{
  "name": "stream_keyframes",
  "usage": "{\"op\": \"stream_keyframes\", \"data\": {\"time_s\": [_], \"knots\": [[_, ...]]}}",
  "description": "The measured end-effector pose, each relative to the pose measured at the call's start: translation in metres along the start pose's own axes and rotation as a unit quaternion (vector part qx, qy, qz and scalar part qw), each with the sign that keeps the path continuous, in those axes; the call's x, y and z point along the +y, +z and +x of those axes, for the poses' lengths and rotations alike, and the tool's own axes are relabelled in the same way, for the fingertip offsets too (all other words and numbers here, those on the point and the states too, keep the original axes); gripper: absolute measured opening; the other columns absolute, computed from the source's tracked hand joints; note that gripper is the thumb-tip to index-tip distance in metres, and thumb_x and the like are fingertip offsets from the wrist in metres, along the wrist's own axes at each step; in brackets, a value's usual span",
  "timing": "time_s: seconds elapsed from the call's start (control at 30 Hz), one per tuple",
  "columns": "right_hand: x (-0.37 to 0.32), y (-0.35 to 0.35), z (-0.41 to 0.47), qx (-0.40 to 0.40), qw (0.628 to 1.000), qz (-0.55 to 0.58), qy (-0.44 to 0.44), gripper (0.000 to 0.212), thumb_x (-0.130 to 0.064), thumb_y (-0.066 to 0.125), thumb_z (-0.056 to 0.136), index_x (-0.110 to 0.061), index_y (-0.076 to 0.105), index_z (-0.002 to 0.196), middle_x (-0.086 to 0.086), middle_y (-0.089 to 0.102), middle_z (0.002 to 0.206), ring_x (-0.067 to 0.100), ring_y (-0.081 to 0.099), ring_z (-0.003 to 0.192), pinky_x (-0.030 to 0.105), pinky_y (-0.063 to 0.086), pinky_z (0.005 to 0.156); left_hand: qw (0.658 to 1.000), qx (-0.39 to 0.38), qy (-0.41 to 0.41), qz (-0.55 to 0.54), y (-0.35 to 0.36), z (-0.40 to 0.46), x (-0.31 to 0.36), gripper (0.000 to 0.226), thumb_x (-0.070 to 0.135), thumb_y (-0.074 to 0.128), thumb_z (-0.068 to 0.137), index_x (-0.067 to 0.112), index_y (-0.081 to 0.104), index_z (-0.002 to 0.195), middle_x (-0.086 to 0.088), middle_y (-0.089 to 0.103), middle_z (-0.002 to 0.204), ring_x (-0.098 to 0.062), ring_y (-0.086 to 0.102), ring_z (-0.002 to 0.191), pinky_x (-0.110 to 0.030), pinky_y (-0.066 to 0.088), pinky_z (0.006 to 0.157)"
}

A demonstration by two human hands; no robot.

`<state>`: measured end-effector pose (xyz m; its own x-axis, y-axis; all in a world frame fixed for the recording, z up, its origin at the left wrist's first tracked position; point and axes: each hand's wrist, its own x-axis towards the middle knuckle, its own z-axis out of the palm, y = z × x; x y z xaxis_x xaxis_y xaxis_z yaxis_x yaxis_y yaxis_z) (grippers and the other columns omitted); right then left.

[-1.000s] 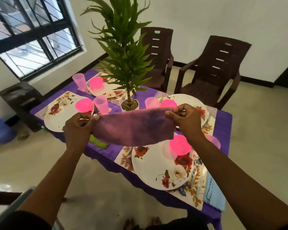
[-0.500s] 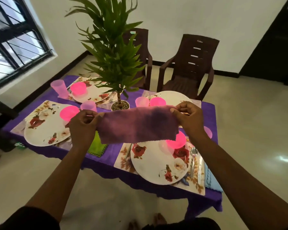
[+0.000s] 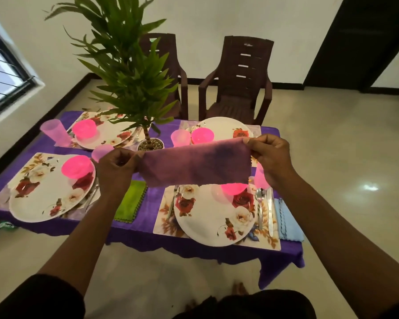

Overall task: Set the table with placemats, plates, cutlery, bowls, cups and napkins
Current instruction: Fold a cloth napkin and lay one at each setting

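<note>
A purple napkin (image 3: 195, 165) hangs stretched in the air above the table, folded into a wide band. My left hand (image 3: 115, 171) pinches its left end and my right hand (image 3: 271, 157) pinches its right end. Below it lies a floral plate (image 3: 213, 217) on a floral placemat (image 3: 164, 217), with a pink bowl (image 3: 233, 188) partly hidden by the napkin. A spoon (image 3: 259, 203) and a knife (image 3: 270, 210) lie right of that plate, beside a blue napkin (image 3: 288, 222). A green napkin (image 3: 130, 200) lies flat between the two near settings.
The purple-clothed table (image 3: 138, 229) holds three more floral plates with pink bowls and pink cups. A potted plant (image 3: 134, 72) stands at its middle. Two brown chairs (image 3: 236, 81) sit behind the table. The floor spreads to the right, with a dark doorway at the far right.
The view has swung right and closer to the table. Both hands keep their hold on the purple napkin, still stretched, now a little further over the near right setting.
</note>
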<state>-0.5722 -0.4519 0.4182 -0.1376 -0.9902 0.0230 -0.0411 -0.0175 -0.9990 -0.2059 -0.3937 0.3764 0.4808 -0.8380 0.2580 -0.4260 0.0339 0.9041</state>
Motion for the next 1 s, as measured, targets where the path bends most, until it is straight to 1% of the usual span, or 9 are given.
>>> {"op": "stream_keyframes", "data": {"time_s": [0.13, 0.27, 0.3, 0.47, 0.57, 0.7, 0.8, 0.9, 1.0], "knots": [[-0.001, -0.013, 0.0, 0.007, 0.999, 0.046, 0.011, 0.019, -0.01, 0.073, 0.092, 0.008, 0.067, 0.091, 0.016, 0.066, 0.082, 0.031, 0.066, 0.083, 0.041, 0.059, 0.082, 0.999, -0.036, -0.002, 0.002, 0.012, 0.007, 0.002, 0.013, 0.036, 0.08, 0.088, 0.024, 0.078, 0.086, 0.005, 0.076, 0.078, -0.02, 0.074, 0.073, -0.037, 0.061, 0.073], [0.0, -0.033, 0.007, 0.026, 0.998, 0.06, 0.019, 0.01, -0.004, 0.069, 0.093, -0.002, 0.067, 0.084, 0.021, 0.067, 0.087, 0.033, 0.07, 0.086, 0.039, 0.062, 0.082, 0.998, -0.044, 0.032, 0.025, 0.034, 0.002, 0.011, 0.011, 0.037, 0.08, 0.088, 0.027, 0.078, 0.085, 0.017, 0.073, 0.072, -0.001, 0.065, 0.063, -0.015, 0.05, 0.063], [0.001, -0.037, 0.01, 0.028, 0.998, 0.054, 0.017, 0.009, -0.004, 0.068, 0.093, -0.002, 0.067, 0.084, 0.021, 0.067, 0.086, 0.032, 0.069, 0.083, 0.039, 0.062, 0.08, 0.998, -0.046, 0.034, 0.026, 0.039, 0.0, 0.014, 0.01, 0.035, 0.08, 0.088, 0.026, 0.077, 0.086, 0.018, 0.073, 0.072, 0.0, 0.065, 0.062, -0.014, 0.049, 0.062], [-0.002, -0.056, 0.026, 0.012, 1.0, 0.011, 0.009, 0.012, -0.015, 0.072, 0.094, -0.006, 0.069, 0.088, 0.021, 0.068, 0.088, 0.031, 0.067, 0.08, 0.038, 0.062, 0.073, 0.999, -0.038, 0.023, 0.029, 0.058, 0.001, 0.028, 0.014, 0.034, 0.079, 0.09, 0.02, 0.078, 0.088, 0.008, 0.075, 0.078, -0.003, 0.067, 0.068, -0.026, 0.053, 0.069], [-0.002, -0.066, 0.038, 0.018, 0.999, -0.051, -0.002, 0.017, -0.026, 0.071, 0.096, -0.01, 0.069, 0.091, 0.018, 0.072, 0.093, 0.035, 0.071, 0.087, 0.04, 0.064, 0.069, 0.998, -0.067, 0.016, -0.007, 0.07, 0.003, 0.039, 0.018, 0.029, 0.074, 0.095, 0.011, 0.074, 0.091, -0.009, 0.076, 0.084, -0.024, 0.073, 0.078, -0.039, 0.06, 0.076], [0.003, -0.076, 0.053, 0.038, 0.992, -0.122, -0.01, 0.023, -0.033, 0.068, 0.098, -0.011, 0.063, 0.099, 0.013, 0.069, 0.099, 0.035, 0.07, 0.092, 0.054, 0.064, 0.071, 0.997, -0.076, 0.006, -0.014, 0.088, 0.005, 0.053, 0.022, 0.028, 0.069, 0.1, 0.006, 0.067, 0.097, -0.019, 0.074, 0.087, -0.038, 0.073, 0.079, -0.058, 0.063, 0.067], [0.01, -0.084, 0.061, 0.05, 0.987, -0.152, -0.01, 0.025, -0.032, 0.071, 0.096, -0.014, 0.057, 0.106, 0.008, 0.065, 0.104, 0.033, 0.069, 0.093, 0.051, 0.064, 0.073, 0.998, -0.059, 0.01, 0.028, 0.101, 0.002, 0.063, 0.029, 0.041, 0.069, 0.097, 0.013, 0.067, 0.092, -0.01, 0.073, 0.082, -0.034, 0.071, 0.076, -0.057, 0.06, 0.064], [0.015, -0.09, 0.069, 0.015, 0.986, -0.163, -0.014, 0.015, -0.026, 0.069, 0.097, -0.017, 0.058, 0.103, 0.01, 0.069, 0.098, 0.031, 0.071, 0.086, 0.042, 0.064, 0.066, 0.998, -0.047, 0.014, 0.033, 0.118, -0.001, 0.075, 0.026, 0.037, 0.072, 0.096, 0.013, 0.068, 0.088, -0.007, 0.071, 0.074, -0.031, 0.069, 0.066, -0.056, 0.058, 0.058], [0.017, -0.094, 0.074, -0.019, 0.988, -0.149, -0.022, 0.006, -0.017, 0.07, 0.097, -0.016, 0.064, 0.1, 0.007, 0.073, 0.09, 0.028, 0.074, 0.08, 0.033, 0.063, 0.06, 0.998, -0.064, 0.003, 0.023, 0.141, -0.007, 0.088, 0.023, 0.036, 0.075, 0.094, 0.016, 0.069, 0.086, 0.002, 0.07, 0.066, -0.018, 0.07, 0.056, -0.051, 0.061, 0.051]]}}
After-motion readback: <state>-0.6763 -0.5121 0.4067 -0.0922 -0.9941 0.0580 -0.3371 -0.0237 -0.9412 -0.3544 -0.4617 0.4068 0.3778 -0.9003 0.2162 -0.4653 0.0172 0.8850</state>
